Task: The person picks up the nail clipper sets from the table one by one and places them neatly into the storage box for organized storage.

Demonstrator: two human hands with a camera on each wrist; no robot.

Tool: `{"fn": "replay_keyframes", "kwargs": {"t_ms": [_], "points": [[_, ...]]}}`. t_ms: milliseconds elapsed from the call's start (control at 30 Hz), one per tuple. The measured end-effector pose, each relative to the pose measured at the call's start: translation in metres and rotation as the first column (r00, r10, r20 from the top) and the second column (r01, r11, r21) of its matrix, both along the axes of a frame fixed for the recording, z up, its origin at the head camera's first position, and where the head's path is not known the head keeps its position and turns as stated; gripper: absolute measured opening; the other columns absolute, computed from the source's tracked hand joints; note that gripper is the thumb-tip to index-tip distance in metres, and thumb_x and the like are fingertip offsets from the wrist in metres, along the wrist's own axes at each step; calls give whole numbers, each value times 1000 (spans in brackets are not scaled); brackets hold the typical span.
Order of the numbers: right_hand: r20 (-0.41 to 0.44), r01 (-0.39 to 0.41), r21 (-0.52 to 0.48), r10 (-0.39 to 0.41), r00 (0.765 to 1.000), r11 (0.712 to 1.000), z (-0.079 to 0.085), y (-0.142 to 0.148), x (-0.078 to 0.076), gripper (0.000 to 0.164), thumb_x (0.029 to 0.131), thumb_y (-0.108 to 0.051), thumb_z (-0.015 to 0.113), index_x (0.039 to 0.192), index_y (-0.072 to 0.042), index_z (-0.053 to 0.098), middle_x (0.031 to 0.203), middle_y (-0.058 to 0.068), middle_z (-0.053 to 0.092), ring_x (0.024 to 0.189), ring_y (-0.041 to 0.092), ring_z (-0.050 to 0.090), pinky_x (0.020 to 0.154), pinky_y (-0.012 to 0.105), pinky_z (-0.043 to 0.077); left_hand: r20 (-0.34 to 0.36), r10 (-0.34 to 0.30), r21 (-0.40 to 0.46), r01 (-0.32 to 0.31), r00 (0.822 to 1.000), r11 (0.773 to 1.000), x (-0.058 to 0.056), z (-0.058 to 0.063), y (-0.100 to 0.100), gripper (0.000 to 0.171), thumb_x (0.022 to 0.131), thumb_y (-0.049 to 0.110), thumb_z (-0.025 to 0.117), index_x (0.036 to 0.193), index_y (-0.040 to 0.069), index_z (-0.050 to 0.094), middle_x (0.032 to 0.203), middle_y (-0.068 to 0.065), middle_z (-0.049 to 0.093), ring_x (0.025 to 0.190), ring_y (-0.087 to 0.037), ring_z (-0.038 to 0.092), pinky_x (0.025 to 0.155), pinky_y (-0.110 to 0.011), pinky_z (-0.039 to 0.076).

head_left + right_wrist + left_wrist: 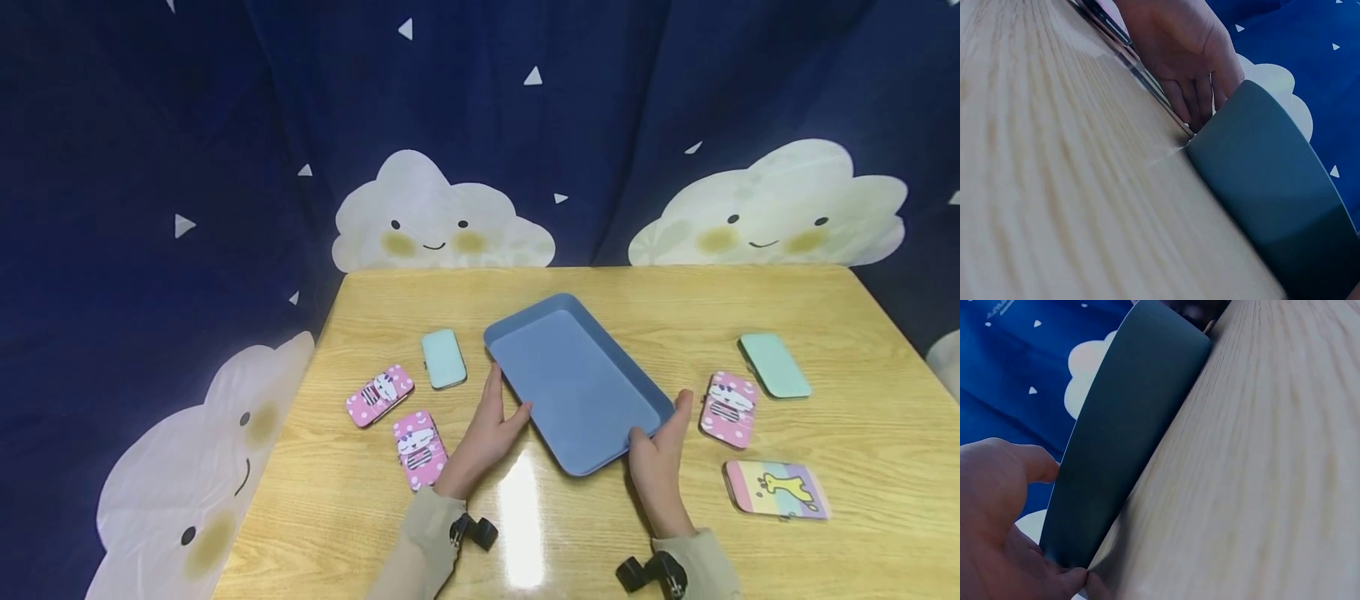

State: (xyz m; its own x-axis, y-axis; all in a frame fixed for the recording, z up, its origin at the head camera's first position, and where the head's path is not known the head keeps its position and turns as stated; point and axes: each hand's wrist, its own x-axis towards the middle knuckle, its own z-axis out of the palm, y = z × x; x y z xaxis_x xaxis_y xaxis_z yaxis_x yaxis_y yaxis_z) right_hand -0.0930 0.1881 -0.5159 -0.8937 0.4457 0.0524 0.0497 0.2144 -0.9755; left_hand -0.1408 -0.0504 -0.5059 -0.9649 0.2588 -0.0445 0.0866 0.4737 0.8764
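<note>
A shallow blue rectangular tray (577, 392) lies turned at an angle on the wooden table, with nothing in it. My left hand (483, 433) holds its left side, thumb at the rim and fingers stretched along the wall. Seen from the left wrist, the fingertips of that hand (1004, 519) reach low on the tray wall (1125, 419), near the table. At the near right corner my right hand (660, 467) grips the tray, thumb over the rim. The right wrist view shows the fingers of this hand (1188, 56) behind the tray's corner (1266, 181).
Left of the tray lie a mint flat case (444, 358) and two pink cat-print cases, one higher (380, 396), one lower (420, 450). To the right are another mint case (776, 365), a pink cat case (728, 408) and a striped giraffe case (777, 489).
</note>
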Motion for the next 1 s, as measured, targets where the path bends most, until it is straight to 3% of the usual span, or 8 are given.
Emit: {"fn": "replay_keyframes", "kwargs": {"t_ms": [333, 667, 1000], "points": [[-5, 2, -92, -2, 1000, 996, 0, 0, -1, 95, 81, 15, 36, 157, -13, -15, 165, 10, -1, 149, 20, -1, 119, 35, 0, 8, 2, 19, -2, 1000, 1000, 1, -2, 0, 93, 98, 40, 56, 157, 2, -5, 164, -16, -4, 151, -30, 2, 120, -46, 9], [-39, 41, -90, -45, 998, 995, 3, 3, -1, 94, 78, 16, 35, 158, -9, -7, 164, 11, 10, 149, 21, 5, 119, 31, 2, -4, -11, 41, 11, 1000, 999, 0, -4, 1, 100, 94, 41, 61, 157, 3, -7, 164, -16, -6, 150, -28, 2, 120, -45, 9], [-38, 34, -118, -38, 999, 992, 0, 5, 0, 93, 78, 17, 34, 159, -11, -4, 163, 8, 11, 149, 20, 5, 118, 32, 4, 24, 5, 32, -6, 1000, 999, 0, -5, 1, 104, 93, 41, 64, 157, 5, -9, 165, -13, -8, 150, -27, 2, 119, -44, 10]]}}
